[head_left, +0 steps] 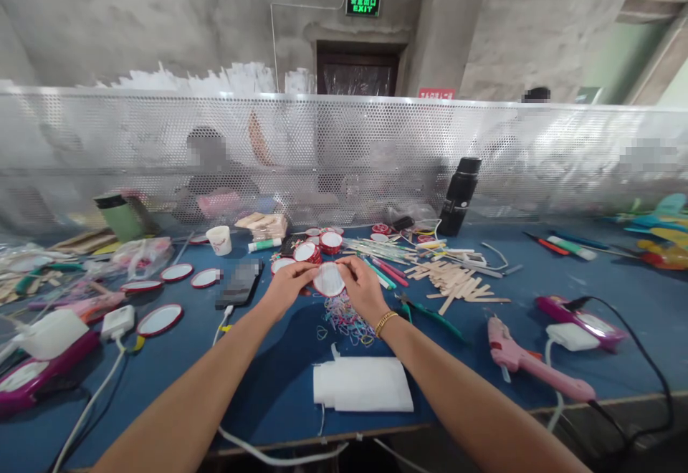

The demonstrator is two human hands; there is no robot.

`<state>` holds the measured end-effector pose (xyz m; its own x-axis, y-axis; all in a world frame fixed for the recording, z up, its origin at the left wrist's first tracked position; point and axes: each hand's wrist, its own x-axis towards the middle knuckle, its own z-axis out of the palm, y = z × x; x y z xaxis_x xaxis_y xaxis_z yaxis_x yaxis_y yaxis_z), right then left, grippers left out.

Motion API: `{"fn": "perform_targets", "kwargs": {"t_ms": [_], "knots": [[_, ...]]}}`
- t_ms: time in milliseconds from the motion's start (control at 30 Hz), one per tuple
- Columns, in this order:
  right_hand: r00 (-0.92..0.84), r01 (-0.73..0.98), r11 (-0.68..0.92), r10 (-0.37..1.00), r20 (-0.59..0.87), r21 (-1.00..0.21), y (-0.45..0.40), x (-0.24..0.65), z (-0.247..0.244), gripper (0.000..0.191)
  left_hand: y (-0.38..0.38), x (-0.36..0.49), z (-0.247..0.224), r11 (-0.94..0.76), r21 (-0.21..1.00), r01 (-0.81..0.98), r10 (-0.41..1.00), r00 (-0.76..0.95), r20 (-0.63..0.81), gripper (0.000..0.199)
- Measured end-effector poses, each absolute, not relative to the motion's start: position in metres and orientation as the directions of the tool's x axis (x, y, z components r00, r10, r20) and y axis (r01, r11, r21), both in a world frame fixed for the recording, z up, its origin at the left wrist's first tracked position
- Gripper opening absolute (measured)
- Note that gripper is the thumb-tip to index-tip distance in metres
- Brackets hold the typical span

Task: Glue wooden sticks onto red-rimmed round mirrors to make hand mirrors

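Observation:
Between my two hands is a round white disc [329, 281] with a red rim, raised above the table. My left hand [290, 287] pinches its left edge, and my right hand [364, 288], below a gold bracelet on the wrist, grips its right edge. Under the disc lies a heap of small coloured rubber bands [347, 319]. Similar red-rimmed discs [330, 241] are stacked just behind. A folded white cloth [362, 385] lies nearer the table's front edge. Green-handled pliers [438, 319] rest right of my right hand.
Wooden sticks [456, 283], a pink glue gun [529, 365] and a black bottle [459, 197] are to the right. A phone [240, 283], a paper cup [219, 239] and several loose discs [160, 319] are to the left. A perforated metal screen [344, 158] stands behind the blue table.

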<state>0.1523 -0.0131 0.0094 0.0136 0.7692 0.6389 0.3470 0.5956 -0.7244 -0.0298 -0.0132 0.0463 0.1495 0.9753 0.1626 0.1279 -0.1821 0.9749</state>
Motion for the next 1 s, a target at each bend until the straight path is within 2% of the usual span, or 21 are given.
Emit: {"fn": "perform_targets", "kwargs": {"t_ms": [233,467,633,900,1000], "knots": [[-0.071,0.18,0.511,0.859,0.507,-0.841,-0.012,0.155,0.014,0.024,-0.005,-0.032,0.04,-0.175,0.984,0.042,0.982,0.085,0.171,0.023],[0.015,0.174,0.5,0.86,0.51,-0.849,-0.004,0.163,0.013,0.026,-0.003,-0.034,0.037,-0.249,0.958,0.146,0.966,0.113,0.234,0.032],[0.011,0.15,0.482,0.872,0.489,-0.863,-0.003,0.163,0.012,0.026,-0.005,-0.035,0.037,-0.281,0.94,0.195,0.957,0.129,0.26,0.035],[-0.012,0.158,0.468,0.881,0.472,-0.869,-0.006,0.161,0.012,0.024,-0.007,-0.035,0.041,-0.223,0.962,0.156,0.97,0.135,0.203,0.038],[-0.02,0.154,0.47,0.881,0.473,-0.869,-0.005,0.16,0.011,0.025,-0.006,-0.035,0.039,-0.248,0.955,0.163,0.962,0.155,0.224,0.038]]}}
